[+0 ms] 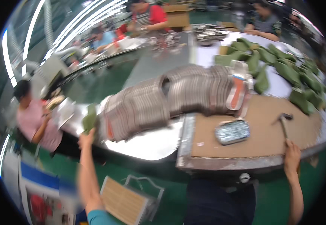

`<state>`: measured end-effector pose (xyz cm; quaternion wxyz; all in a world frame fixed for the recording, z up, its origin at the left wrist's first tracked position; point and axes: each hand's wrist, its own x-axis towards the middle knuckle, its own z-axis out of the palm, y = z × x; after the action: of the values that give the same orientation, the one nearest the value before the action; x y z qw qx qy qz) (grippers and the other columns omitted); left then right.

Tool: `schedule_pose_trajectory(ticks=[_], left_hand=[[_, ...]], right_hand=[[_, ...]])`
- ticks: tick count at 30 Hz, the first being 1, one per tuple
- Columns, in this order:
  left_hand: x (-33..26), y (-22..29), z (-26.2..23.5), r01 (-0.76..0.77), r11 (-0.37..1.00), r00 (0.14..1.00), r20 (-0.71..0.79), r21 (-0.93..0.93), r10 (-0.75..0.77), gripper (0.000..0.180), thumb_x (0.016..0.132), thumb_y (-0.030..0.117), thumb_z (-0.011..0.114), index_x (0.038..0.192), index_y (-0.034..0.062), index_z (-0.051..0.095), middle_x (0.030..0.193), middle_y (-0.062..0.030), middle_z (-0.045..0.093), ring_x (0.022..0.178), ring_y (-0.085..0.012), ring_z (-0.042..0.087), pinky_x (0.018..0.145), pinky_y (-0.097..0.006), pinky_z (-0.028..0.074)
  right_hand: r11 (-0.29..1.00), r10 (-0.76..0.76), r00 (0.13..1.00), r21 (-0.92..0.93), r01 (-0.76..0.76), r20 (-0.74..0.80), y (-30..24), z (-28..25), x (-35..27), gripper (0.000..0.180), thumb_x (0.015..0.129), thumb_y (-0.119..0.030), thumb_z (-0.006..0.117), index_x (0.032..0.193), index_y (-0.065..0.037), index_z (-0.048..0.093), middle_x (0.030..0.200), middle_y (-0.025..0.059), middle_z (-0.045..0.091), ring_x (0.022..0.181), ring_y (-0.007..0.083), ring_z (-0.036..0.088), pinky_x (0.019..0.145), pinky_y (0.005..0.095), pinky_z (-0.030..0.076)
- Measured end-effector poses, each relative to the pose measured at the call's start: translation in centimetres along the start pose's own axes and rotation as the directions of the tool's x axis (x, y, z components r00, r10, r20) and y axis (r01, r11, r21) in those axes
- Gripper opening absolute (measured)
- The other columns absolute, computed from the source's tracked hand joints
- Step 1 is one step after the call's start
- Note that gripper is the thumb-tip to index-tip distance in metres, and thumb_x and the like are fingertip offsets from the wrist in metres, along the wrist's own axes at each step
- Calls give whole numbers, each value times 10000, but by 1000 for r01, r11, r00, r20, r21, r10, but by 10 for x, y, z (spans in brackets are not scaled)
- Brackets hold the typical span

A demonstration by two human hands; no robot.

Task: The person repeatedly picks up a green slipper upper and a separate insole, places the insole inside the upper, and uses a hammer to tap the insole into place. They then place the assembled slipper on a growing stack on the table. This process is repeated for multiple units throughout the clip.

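Left hand [86,138] is stretched far out to the person's left, fingers reaching up to a green cloth piece [90,120] at the near-left end of the shiny metal table [151,144]; the hand touches its lower edge, but the frame is motion-blurred there, so how far the fingers are closed cannot be told. Just right of the green piece lies a long curved row of flat grey metal frames [163,103] stacked on edge (blurred, count unreadable), running from the left end of the table up toward the middle. At the right end of that row stands one frame with an orange-red part [238,90]. Right hand [292,153] is at the near edge of the brown cardboard sheet [264,131] covering the workbench, wrapped closed around the lower end of a hammer [284,122] handle; the hammer head lies on the cardboard, pointing away from the person. Left of the hammer, on the same cardboard, sits a silvery glittery pouch [232,131], apart from both hands. Further back on the right, a pile of green cloth pouches [283,67] spreads over a white surface. A small wooden-topped stool [127,200] stands on the green floor below the left arm. Other people sit at the far and left sides of the table.
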<state>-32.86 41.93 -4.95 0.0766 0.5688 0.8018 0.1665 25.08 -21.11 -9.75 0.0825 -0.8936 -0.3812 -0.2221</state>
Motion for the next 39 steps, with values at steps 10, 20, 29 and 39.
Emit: schedule_pose_trajectory(ticks=[10, 20, 29, 39], left_hand=[[-316, 274, 38, -914, -122, 53, -411, -388, 910, 384, 794, 118, 689, 1159, 42, 599, 894, -145, 630, 797, -265, 631, 720, -360, 507], [-393, 392, 95, -920, 224, 263, -82, -320, 961, 631, 721, 200, 656, 1276, -29, 462, 966, -259, 625, 900, -381, 613, 818, -463, 485], [-374, 403, 83, -458, 452, 416, 265, -765, 870, 872, 657, 101, 668, 1403, -103, 266, 822, -77, 595, 649, -118, 566, 532, -249, 457], [-441, 328, 31, 291, 324, 145, 376, -900, 915, 868, 593, 177, 768, 1338, -60, 391, 1016, -97, 610, 722, -137, 560, 681, -223, 469]], right_hand=[[1000, -7, 999, 26, 8, -41, -27, -18, 14, 359, 835, -64, 532, 1188, -106, 582, 1137, 148, 581, 995, 328, 535, 806, 437, 409], [881, 137, 988, 446, -156, 77, -9, -23, 28, 398, 862, -167, 595, 1242, -64, 539, 1120, 172, 583, 991, 351, 540, 878, 446, 408], [940, 116, 988, 332, -77, -99, 16, -1, 155, 536, 868, -272, 628, 1319, -47, 444, 1195, 196, 541, 1131, 356, 493, 952, 455, 384], [827, 476, 875, 383, -411, -90, 89, 56, 240, 463, 824, -541, 568, 954, -104, 653, 1095, 129, 607, 1102, 324, 508, 946, 477, 360]])
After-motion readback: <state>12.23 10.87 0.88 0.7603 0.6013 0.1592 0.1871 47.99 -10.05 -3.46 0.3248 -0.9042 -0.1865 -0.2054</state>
